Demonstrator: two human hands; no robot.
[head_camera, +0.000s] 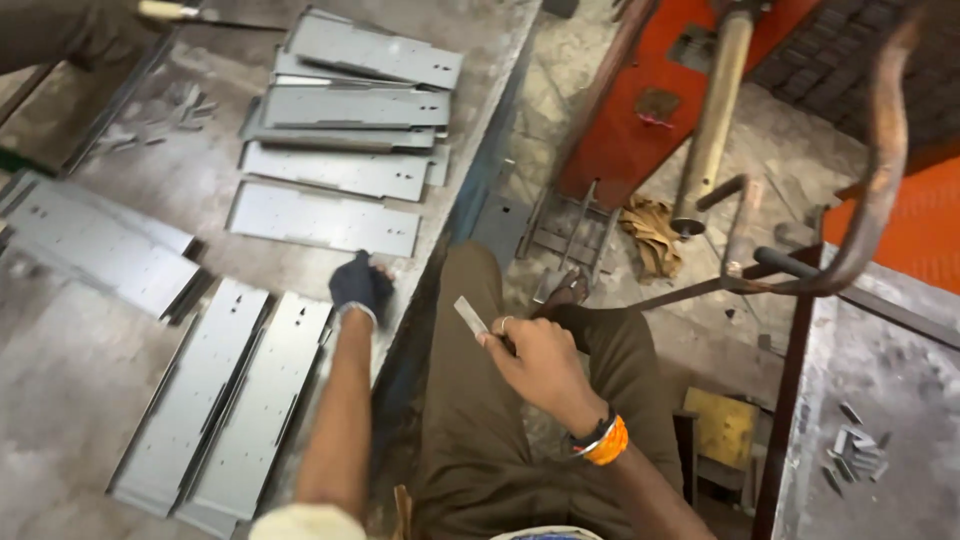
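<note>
My left hand (360, 287), in a dark fingerless glove, rests on the edge of the grey worktable (200, 180), just below a flat grey sheet-metal plate (322, 219). Its fingers are curled and nothing shows in its grip. My right hand (535, 360), bare with a ring and orange wrist threads, hovers above my lap and pinches a small flat metal strip (470, 315). Two long punched metal plates (235, 400) lie side by side left of my left forearm. A pile of similar plates (355, 110) sits at the table's far side.
More plates (95, 245) lie at the table's left. An orange machine frame (650, 110) with a long handle (712, 120) stands ahead. A bent rusty bar (880, 170) arches over a second table (880, 400) holding small metal pieces (855, 450). A rag (652, 235) lies on the floor.
</note>
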